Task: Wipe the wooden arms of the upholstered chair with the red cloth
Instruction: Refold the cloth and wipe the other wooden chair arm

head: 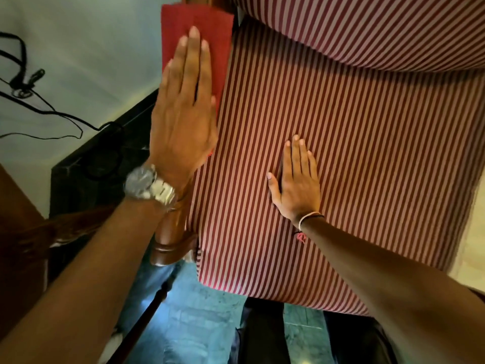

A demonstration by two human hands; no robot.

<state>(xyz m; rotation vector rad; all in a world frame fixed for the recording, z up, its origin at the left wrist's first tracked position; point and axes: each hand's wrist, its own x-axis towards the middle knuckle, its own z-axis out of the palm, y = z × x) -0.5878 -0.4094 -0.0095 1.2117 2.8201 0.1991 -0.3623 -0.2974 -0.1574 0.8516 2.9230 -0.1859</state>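
Observation:
The red cloth [210, 30] lies flat along the chair's left wooden arm, and my left hand [183, 109] presses down on it with fingers straight and together. A watch sits on that wrist. Most of the arm is hidden under cloth and hand; only its rounded front end [170, 243] shows below my wrist. My right hand [296, 185] rests flat, palm down, on the red-and-white striped seat cushion [367, 166], holding nothing. The striped backrest [380, 27] rises at the top.
A pale wall with black cables [23, 82] is at the left, with a dark panel [99, 166] beside the chair. Below the seat I see greenish floor tiles [199, 316], a thin dark rod [147, 316] and dark objects [262, 334].

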